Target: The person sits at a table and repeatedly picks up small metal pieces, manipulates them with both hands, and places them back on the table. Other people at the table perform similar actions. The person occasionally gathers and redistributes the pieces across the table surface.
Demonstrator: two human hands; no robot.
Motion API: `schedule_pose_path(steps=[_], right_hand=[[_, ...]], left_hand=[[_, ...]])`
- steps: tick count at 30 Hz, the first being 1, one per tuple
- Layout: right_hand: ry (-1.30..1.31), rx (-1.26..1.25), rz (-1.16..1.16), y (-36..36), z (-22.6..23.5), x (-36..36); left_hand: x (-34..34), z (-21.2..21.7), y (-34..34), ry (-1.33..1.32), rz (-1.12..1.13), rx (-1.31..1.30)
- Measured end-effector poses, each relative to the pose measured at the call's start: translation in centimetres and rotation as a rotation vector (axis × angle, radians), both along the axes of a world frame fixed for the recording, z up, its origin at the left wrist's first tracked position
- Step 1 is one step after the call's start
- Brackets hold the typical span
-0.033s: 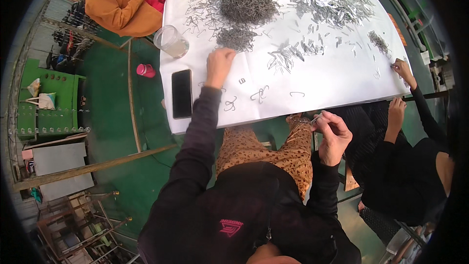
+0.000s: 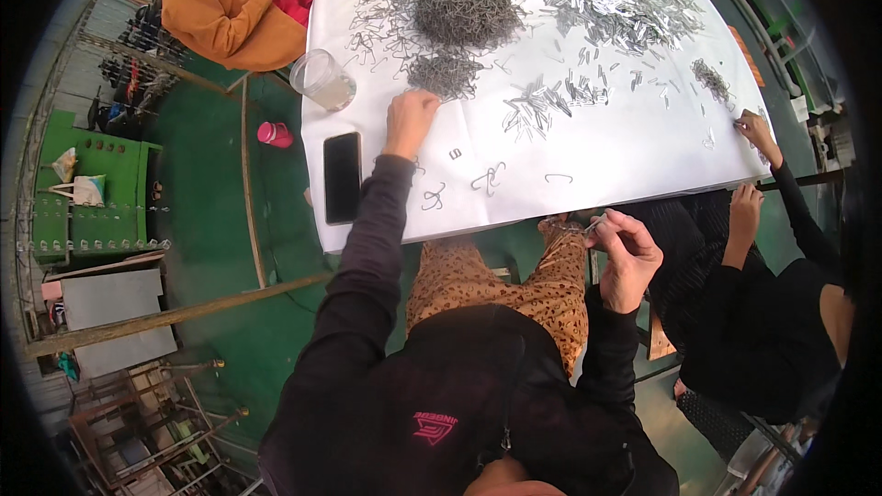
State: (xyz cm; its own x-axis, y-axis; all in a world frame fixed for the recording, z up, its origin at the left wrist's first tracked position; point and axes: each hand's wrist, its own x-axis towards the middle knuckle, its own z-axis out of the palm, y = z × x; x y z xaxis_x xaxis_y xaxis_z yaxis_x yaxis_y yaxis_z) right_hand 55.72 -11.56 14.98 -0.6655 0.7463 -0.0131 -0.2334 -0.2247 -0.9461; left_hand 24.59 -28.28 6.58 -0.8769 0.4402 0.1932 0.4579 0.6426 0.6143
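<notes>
My left hand [image 2: 412, 122] is at the near edge of a small pile of grey bent-wire hooks [image 2: 441, 74], its fingers curled downward. Their tips are hidden, so what they hold, if anything, does not show. Over my lap, just off the table's near edge, my right hand [image 2: 628, 262] pinches a thin metal piece like a wire hook [image 2: 571, 227] between thumb and fingertips. Between my hands, a few hooks [image 2: 490, 178] lie on the white tabletop [image 2: 514, 152], along with a single hook [image 2: 559, 177] and a small rectangular metal piece [image 2: 455, 154].
A phone [image 2: 343, 178] and a clear plastic tub [image 2: 323, 81] stand at the table's left. Farther back are a big hook pile [image 2: 467, 11] and many flat metal strips [image 2: 606, 0]. Co-workers sit at the far left, in an orange top [image 2: 220, 14], and at the right, in black [image 2: 763, 340].
My left forearm has shifted slightly left, with the hand still at the small pile's edge. My right hand keeps its pinch.
</notes>
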Motion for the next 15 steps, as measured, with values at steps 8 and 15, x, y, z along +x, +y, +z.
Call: schedule_pose_path(steps=[8, 15], right_hand=[[0.014, 0.051, -0.024, 0.2, 0.1, 1.4], [0.031, 0.103, -0.041, 0.5, 0.5, 2.7]], left_hand=[[-2.4, -1.8, 0.1, 0.229, -0.108, -0.113], [-1.5, 3.0, -5.6, -0.051, -0.163, -0.119]])
